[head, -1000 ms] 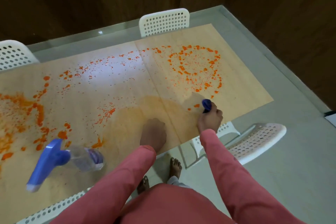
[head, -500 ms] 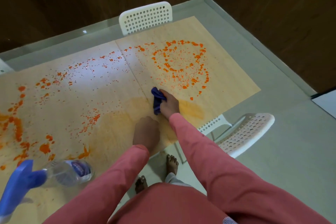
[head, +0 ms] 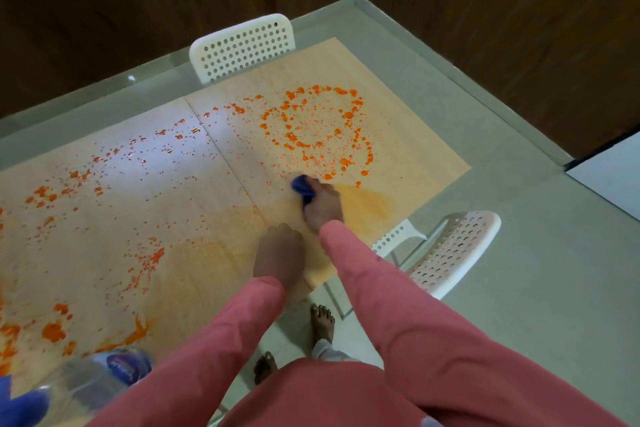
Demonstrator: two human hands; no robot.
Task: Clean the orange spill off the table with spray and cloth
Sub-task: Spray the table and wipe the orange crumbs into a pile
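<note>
Orange spill [head: 322, 128] covers the light wooden table [head: 415, 135] in drops and a ring at the far right, with more blotches at the left. My right hand [head: 323, 206] presses a bunched blue cloth [head: 303, 188] onto the table just below the ring. A smeared orange patch [head: 367, 201] lies to the right of that hand. My left hand [head: 280, 255] rests as a fist on the table near its front edge, holding nothing. The clear spray bottle [head: 90, 380] with a blue trigger head lies on its side at the bottom left.
A white perforated chair [head: 242, 47] stands at the table's far side and another [head: 446, 250] at the near right corner. My bare feet [head: 322, 321] are on the grey floor beside the table edge. Dark wooden walls close the room behind.
My right hand with the cloth swept left from the near right edge, then moved forward toward the ring of drops, leaving an orange smear. My left hand stayed put.
</note>
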